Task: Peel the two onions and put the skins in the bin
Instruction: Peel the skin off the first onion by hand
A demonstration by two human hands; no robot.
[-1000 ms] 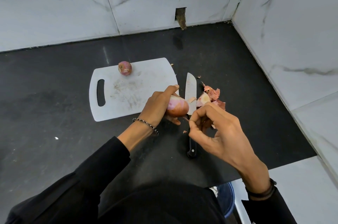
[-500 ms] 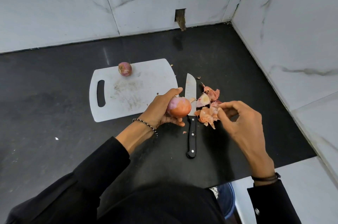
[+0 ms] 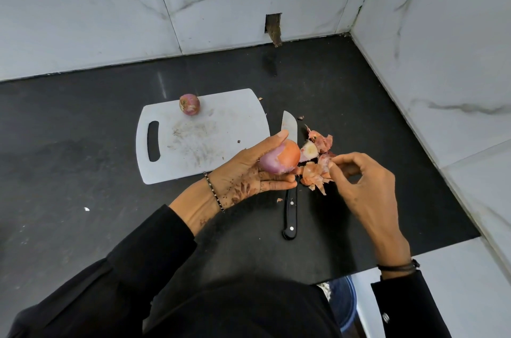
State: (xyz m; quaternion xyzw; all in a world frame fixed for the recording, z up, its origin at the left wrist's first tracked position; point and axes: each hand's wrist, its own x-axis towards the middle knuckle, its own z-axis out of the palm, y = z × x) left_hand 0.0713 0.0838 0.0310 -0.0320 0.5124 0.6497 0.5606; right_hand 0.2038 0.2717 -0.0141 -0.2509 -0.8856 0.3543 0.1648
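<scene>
Steel knife (image 3: 289, 216) under onion (image 3: 280, 158), beside skins (image 3: 315, 176).

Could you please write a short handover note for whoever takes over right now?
Left hand grips the half-peeled onion above the counter. Right hand pinches a skin scrap at the skins pile beside the knife. Other onion sits on the cutting board, seemingly peeled. To do: finish peeling, move all skins into the blue bin below the counter edge.

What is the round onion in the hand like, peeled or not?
Partly peeled: the round onion in the left hand shows bare purple flesh beside papery orange skin.
</scene>
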